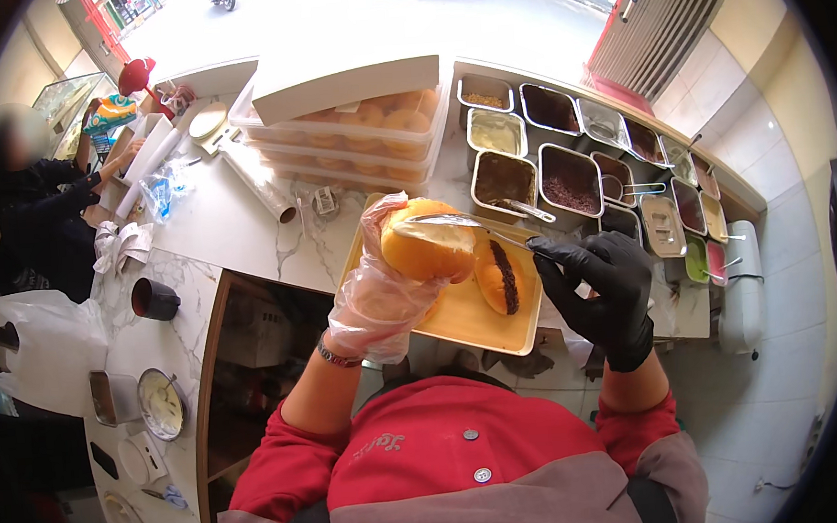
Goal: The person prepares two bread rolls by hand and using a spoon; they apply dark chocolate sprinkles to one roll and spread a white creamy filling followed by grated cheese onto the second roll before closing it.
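Observation:
My left hand (380, 302), in a clear plastic glove, is closed around a round golden bun (428, 259) and holds it up over a yellow tray (486, 339). A shiny metal knife (450, 221) lies along the top of that bun, next to a pale patch. My right hand (604, 284), in a black glove, grips the knife's handle. On the tray sits another bun (492, 278) with a dark crumbly strip along it. Part of one more bun shows under my left hand.
Metal containers of fillings and toppings (570, 180) stand at the right. Stacked clear boxes of buns (363, 135) stand at the back, beside a film roll (258, 182). On the left are a dark cup (155, 299) and a bowl of cream (162, 407). A person (41, 198) works at far left.

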`<state>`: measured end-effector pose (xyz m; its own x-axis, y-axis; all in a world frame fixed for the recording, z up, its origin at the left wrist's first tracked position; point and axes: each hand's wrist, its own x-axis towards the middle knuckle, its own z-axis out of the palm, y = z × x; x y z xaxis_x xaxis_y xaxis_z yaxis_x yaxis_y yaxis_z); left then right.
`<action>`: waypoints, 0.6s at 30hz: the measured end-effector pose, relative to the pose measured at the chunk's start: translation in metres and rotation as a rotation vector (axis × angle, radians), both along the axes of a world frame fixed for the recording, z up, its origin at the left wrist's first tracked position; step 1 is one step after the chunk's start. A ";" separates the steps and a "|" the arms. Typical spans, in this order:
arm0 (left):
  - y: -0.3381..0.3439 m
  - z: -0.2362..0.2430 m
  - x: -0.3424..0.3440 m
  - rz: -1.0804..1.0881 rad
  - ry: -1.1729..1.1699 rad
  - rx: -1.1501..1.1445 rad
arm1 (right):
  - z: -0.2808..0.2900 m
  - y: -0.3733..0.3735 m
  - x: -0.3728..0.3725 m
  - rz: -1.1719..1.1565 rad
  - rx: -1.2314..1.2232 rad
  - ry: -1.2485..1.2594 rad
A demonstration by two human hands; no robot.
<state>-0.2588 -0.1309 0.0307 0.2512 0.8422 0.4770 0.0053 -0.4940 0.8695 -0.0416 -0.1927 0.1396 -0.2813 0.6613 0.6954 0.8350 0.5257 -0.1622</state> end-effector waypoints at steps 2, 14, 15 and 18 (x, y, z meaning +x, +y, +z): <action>0.001 0.000 0.000 -0.033 -0.030 -0.023 | 0.002 0.001 0.001 -0.002 -0.009 -0.052; 0.006 0.005 -0.005 -0.141 -0.107 -0.192 | 0.011 0.009 0.004 0.018 0.119 -0.306; 0.006 0.005 -0.006 -0.156 -0.163 -0.242 | 0.011 0.009 0.007 0.007 0.108 -0.283; 0.009 0.001 -0.008 -0.142 -0.239 -0.196 | 0.011 0.007 0.010 -0.018 0.067 -0.194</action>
